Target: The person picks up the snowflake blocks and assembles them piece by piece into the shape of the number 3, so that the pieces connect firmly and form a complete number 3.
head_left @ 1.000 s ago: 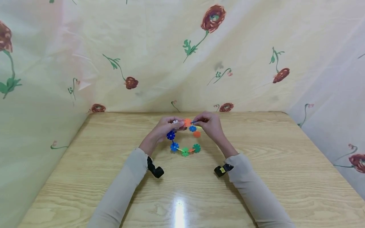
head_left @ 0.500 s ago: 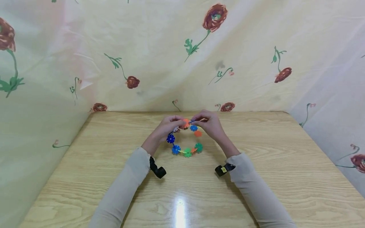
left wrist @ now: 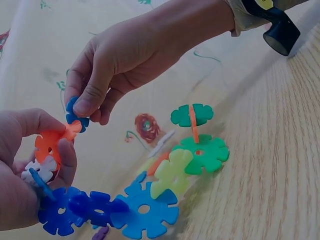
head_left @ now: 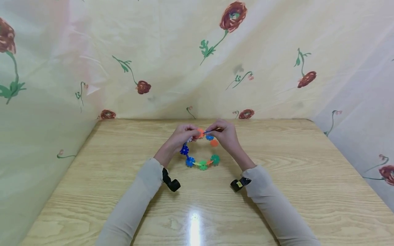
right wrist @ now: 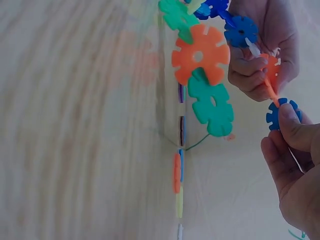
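A curved chain of slotted, flower-shaped plastic discs hangs from my left hand (head_left: 179,137). Thumb and fingers of that hand pinch an orange disc (left wrist: 48,150) near the chain's upper end, beside a white disc (left wrist: 40,170). From there run blue discs (left wrist: 145,209), a pale yellow disc (left wrist: 172,175), a light green disc (left wrist: 207,155) and, at the far end, a dark green disc (right wrist: 214,107). My right hand (head_left: 227,135) pinches a small blue disc (right wrist: 274,119) between thumb and fingertips. Its edge meets the orange piece (right wrist: 271,90) held by the left hand.
Loose discs lie on the wooden table (head_left: 277,153) beyond the chain, among them a blue one (head_left: 210,137) and an orange one (head_left: 214,143). The right wrist view shows several edge-on, including a yellow one (right wrist: 179,202). Flower-patterned cloth (head_left: 172,68) hangs behind the table.
Both hands stay near the same spot, with the right hand's blue disc now closer against the orange disc. The hanging chain has shifted slightly right, and the white disc is more covered by the left hand.
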`<action>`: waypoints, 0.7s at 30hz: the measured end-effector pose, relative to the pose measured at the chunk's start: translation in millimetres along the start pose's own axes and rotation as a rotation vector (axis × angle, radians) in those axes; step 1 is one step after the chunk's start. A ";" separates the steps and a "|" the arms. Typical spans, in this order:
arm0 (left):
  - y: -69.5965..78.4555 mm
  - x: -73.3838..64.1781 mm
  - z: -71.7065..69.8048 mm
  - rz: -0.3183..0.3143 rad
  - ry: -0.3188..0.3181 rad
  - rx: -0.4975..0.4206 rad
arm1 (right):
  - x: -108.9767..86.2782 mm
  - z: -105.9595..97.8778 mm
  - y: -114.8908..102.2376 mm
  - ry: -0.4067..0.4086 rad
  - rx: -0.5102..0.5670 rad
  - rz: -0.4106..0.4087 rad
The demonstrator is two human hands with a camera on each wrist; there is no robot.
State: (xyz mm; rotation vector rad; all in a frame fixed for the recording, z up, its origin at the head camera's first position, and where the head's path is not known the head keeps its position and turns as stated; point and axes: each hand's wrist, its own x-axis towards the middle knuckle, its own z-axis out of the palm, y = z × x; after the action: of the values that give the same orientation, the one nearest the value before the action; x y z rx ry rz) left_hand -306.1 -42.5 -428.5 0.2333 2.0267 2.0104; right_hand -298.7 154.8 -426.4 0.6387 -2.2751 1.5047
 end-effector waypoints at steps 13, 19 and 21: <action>11.8 -4.2 -1.1 -0.013 -0.033 0.029 | 0.7 -4.2 -8.3 -0.034 0.052 0.041; 13.5 -4.0 -6.3 -0.030 -0.067 0.024 | 4.9 -9.9 -14.7 -0.131 -0.025 0.076; 13.4 -3.8 -8.6 -0.042 -0.068 0.024 | 6.7 -11.9 -15.2 -0.179 -0.050 0.101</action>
State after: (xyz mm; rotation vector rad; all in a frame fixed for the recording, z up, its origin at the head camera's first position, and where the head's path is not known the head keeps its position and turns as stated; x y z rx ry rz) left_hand -306.2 -51.5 -414.9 0.2583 1.9985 1.9281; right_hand -295.7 159.4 -406.7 0.6786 -2.5053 1.4845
